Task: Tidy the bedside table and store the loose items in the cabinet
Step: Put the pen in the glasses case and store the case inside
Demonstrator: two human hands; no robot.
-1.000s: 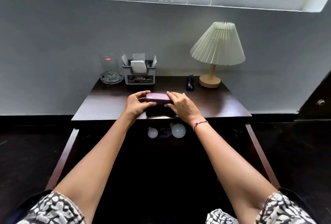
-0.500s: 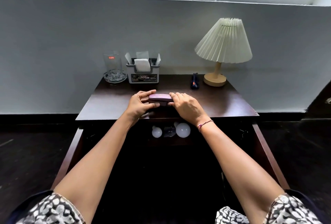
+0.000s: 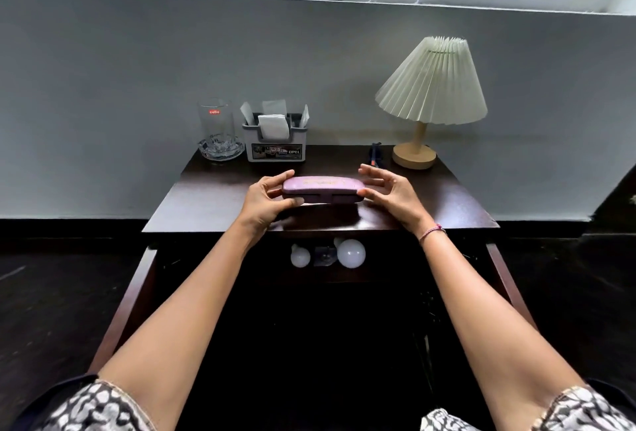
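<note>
Both hands are meeting over the middle of the dark wooden bedside table (image 3: 213, 196), holding a closed purple glasses case (image 3: 323, 189) lengthwise between them, just above the tabletop near its front edge. The left hand (image 3: 266, 200) is gripping the case's left end, with its fingers curling over the top and its thumb pressing along the front. The right hand (image 3: 392, 194) is at the case's right end with its fingers spread and only loosely curved; its thumb is touching the front corner, while the upper fingers are reaching past the end, so this hand is open against the case rather than clamped on it. From the case, a clear glass (image 3: 216, 124) is standing in a glass ashtray (image 3: 220, 151) at 10 o'clock, against the wall. Just beside that, at 11 o'clock, a grey holder (image 3: 275, 151) is carrying white paper packets. At 1 o'clock a small dark object (image 3: 375, 154), too small to identify, is lying near the round wooden base of a pleated table lamp (image 3: 432, 83). At 6 o'clock, below the tabletop, two white bulbs (image 3: 351, 253) are sitting in the dark open cabinet (image 3: 495, 262).
</note>
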